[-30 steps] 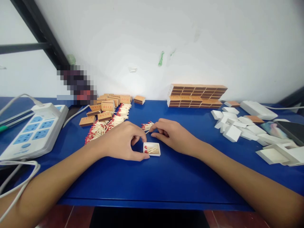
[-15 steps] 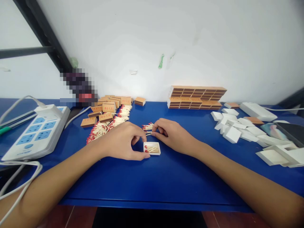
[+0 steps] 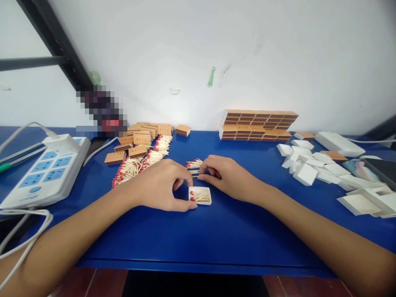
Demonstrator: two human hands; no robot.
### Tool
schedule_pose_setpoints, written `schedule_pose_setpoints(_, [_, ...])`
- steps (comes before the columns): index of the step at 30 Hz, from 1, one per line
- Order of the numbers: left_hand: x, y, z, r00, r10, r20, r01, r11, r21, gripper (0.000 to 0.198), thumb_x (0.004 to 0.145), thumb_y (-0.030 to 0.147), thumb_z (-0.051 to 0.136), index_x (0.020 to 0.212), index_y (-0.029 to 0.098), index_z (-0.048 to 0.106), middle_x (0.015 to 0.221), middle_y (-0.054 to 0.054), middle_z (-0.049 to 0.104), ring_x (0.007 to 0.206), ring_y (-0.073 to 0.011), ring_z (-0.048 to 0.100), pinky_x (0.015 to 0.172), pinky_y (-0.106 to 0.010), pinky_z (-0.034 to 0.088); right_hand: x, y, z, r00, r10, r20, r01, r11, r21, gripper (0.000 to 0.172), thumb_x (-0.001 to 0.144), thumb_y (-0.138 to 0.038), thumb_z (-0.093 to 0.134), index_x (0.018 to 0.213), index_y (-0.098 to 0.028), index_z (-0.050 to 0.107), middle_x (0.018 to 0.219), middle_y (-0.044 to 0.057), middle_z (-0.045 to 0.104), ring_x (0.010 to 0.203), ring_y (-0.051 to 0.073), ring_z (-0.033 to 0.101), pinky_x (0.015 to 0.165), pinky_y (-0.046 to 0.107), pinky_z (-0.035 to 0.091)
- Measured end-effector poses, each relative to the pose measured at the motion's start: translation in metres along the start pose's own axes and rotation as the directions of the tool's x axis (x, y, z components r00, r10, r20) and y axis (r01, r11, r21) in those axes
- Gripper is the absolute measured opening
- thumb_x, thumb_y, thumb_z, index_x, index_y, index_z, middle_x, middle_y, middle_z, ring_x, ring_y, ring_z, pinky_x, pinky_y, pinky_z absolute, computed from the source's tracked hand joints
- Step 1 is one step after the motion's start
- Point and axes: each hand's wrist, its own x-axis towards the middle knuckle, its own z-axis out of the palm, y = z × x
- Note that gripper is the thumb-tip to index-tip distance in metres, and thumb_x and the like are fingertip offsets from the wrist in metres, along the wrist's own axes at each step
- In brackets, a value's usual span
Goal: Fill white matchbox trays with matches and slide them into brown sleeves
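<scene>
My left hand [image 3: 161, 185] curls around the left end of a small white matchbox tray [image 3: 202, 203], thumb at its near corner and index finger at its far corner. Several red-headed matches [image 3: 201, 195] lie inside this tray. Just beyond it, my right hand [image 3: 225, 175] has its thumb and fingertips together at the tail ends of a small group of matches [image 3: 192, 165] on the blue table. One or two match sticks reach its fingertips; how many are pinched is hidden. To the left, a larger heap of loose matches [image 3: 156, 154] stretches behind my left hand.
Brown matchboxes [image 3: 141, 139] pile up at the back left, and a neat matchbox stack [image 3: 256, 126] stands by the wall. White trays [image 3: 305, 174] lie scattered at right, near a phone [image 3: 383, 171]. A power strip [image 3: 49, 169] with cables occupies the left side.
The view has shifted slightly. My left hand stays at the tray; the right fingertips have moved slightly at the small group of matches, keeping their pinch.
</scene>
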Motion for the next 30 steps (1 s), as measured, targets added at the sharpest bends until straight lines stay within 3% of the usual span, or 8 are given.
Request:
schedule_pose_setpoints(8, [0.001,-0.003,-0.004,1.000,-0.011,-0.014,0.012,1.000,0.011,0.030,0.077,0.048,0.084,0.084,0.020,0.078,0.062,0.005,0.060,0.055,-0.0105,0.051,0.054,-0.028,0.033,0.002,0.004,0.002,0.999,0.040,0.031,-0.038,0.997,-0.064,0.010,0.103,-0.025,0.064,0.095,-0.020,0.067,0.088,0.001,0.060,0.075,0.015,0.052,0.069,0.029,0.038])
schedule_pose_setpoints(15, [0.002,-0.008,-0.004,0.999,-0.020,-0.034,0.023,0.994,0.108,0.031,0.080,0.049,0.083,0.084,0.019,0.078,0.064,0.004,0.059,0.058,-0.0116,0.051,0.057,-0.029,0.033,-0.002,0.004,-0.017,0.998,0.024,-0.066,-0.028,0.998,-0.061,0.011,0.103,-0.029,0.066,0.095,-0.020,0.068,0.085,0.000,0.058,0.074,0.015,0.051,0.069,0.029,0.038])
schedule_pose_setpoints(18, [0.003,-0.008,-0.005,0.998,-0.036,-0.042,0.041,0.992,0.122,0.032,0.080,0.050,0.083,0.084,0.019,0.078,0.063,0.004,0.059,0.058,-0.0118,0.050,0.057,-0.029,0.033,-0.006,-0.007,-0.019,1.000,0.010,-0.023,-0.011,0.999,-0.034,0.011,0.102,-0.029,0.067,0.094,-0.021,0.069,0.085,0.000,0.059,0.072,0.014,0.051,0.067,0.029,0.037])
schedule_pose_setpoints(22, [0.003,-0.007,-0.007,0.998,-0.053,-0.025,0.055,0.994,0.093,0.029,0.077,0.047,0.085,0.082,0.019,0.078,0.061,0.004,0.059,0.055,-0.0112,0.050,0.056,-0.028,0.032,-0.009,-0.018,-0.010,0.998,-0.015,0.062,0.016,1.000,-0.010,0.011,0.101,-0.026,0.068,0.092,-0.021,0.070,0.085,0.000,0.060,0.072,0.014,0.052,0.066,0.028,0.037])
schedule_pose_setpoints(27, [0.001,-0.006,-0.006,0.999,-0.048,0.014,0.047,0.998,0.042,0.029,0.076,0.048,0.086,0.085,0.020,0.078,0.061,0.005,0.059,0.054,-0.0107,0.052,0.055,-0.028,0.033,0.001,-0.010,0.004,0.995,0.033,-0.098,-0.033,0.999,-0.002,0.006,0.101,-0.025,0.069,0.099,-0.020,0.071,0.082,-0.001,0.058,0.073,0.014,0.052,0.067,0.029,0.038])
schedule_pose_setpoints(30, [0.000,-0.006,-0.005,0.998,-0.061,0.031,0.060,0.998,0.027,0.031,0.076,0.049,0.085,0.087,0.021,0.079,0.061,0.005,0.060,0.054,-0.0106,0.052,0.054,-0.028,0.034,0.011,-0.004,0.010,0.996,0.058,-0.070,-0.060,0.998,-0.024,0.007,0.100,-0.025,0.070,0.095,-0.020,0.071,0.082,-0.001,0.057,0.073,0.014,0.052,0.066,0.029,0.037])
